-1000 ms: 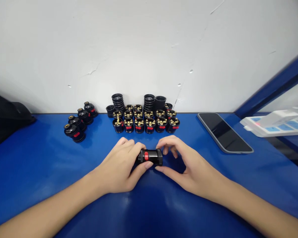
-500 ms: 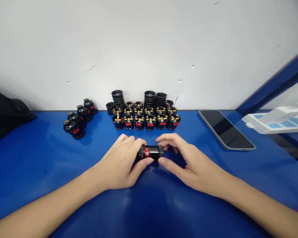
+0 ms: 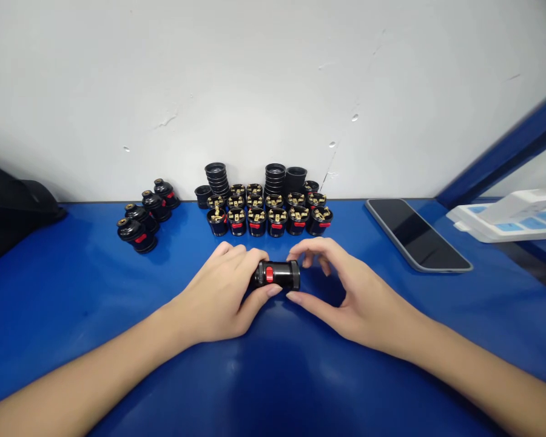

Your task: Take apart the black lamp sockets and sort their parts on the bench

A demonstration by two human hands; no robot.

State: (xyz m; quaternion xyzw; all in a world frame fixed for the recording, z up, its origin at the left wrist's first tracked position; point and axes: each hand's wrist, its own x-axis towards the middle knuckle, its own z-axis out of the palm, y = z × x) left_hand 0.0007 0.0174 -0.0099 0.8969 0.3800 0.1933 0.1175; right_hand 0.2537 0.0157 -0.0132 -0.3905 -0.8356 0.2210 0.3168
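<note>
A black lamp socket with a red switch (image 3: 276, 275) lies on its side between my two hands, just above the blue table (image 3: 73, 303). My left hand (image 3: 221, 297) is wrapped round its left end, thumb under it. Fingertips and thumb of my right hand (image 3: 346, 291) pinch the socket's right-hand collar. Behind them stand several rows of black socket bases with brass contacts (image 3: 268, 215). Stacks of black threaded rings (image 3: 217, 177) rise at the back by the wall.
Several assembled black sockets (image 3: 143, 218) lie in a line at the left. A dark phone (image 3: 416, 233) lies face up at the right. A white and blue box (image 3: 509, 218) sits on the right ledge. A black bag (image 3: 9, 206) fills the left edge.
Both hands stay on the socket. My right fingers have shifted slightly round its right end, as if turning the collar. The camera view has tilted a little.
</note>
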